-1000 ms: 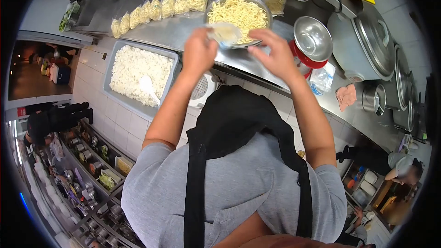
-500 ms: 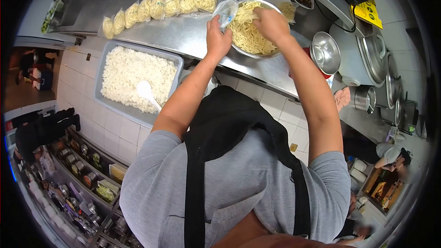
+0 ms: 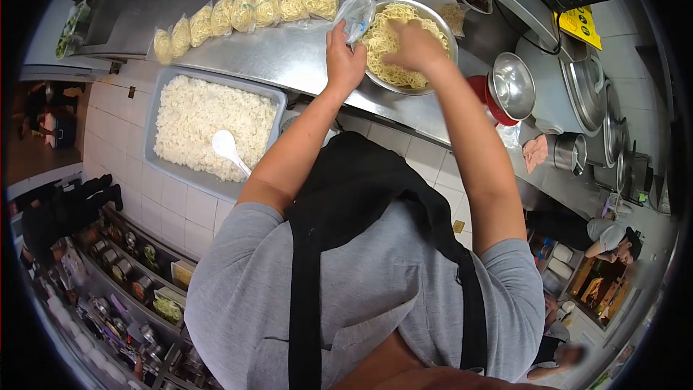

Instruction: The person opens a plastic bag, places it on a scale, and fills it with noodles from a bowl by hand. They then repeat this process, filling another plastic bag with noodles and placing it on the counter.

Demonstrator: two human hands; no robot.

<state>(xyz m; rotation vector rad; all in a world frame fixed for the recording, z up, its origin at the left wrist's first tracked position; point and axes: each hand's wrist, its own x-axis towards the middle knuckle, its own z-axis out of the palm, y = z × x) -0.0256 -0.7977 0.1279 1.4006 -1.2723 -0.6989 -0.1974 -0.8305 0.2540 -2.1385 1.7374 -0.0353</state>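
A clear plastic bag (image 3: 356,16) is gripped in my left hand (image 3: 346,59), held against the left rim of a round metal bowl (image 3: 453,50). Yellow noodles (image 3: 404,18) fill the bowl. Over them is my right hand (image 3: 417,47), slightly blurred, its fingers and thumb spread apart on the noodles with no clump lifted. Left of the bag, a row of filled noodle bags (image 3: 267,7) lies along the steel counter (image 3: 289,54).
A grey tub (image 3: 149,133) of white rice with a white scoop (image 3: 225,146) stands below the counter's edge. To the right are a metal bowl (image 3: 513,85) on something red, and a large lidded pot (image 3: 577,90). Other people are at the far sides.
My right hand has dropped the clump of noodles it was lifting beside the bag and shifted slightly down and left, its fingers now spread. My left hand stays on the bag.
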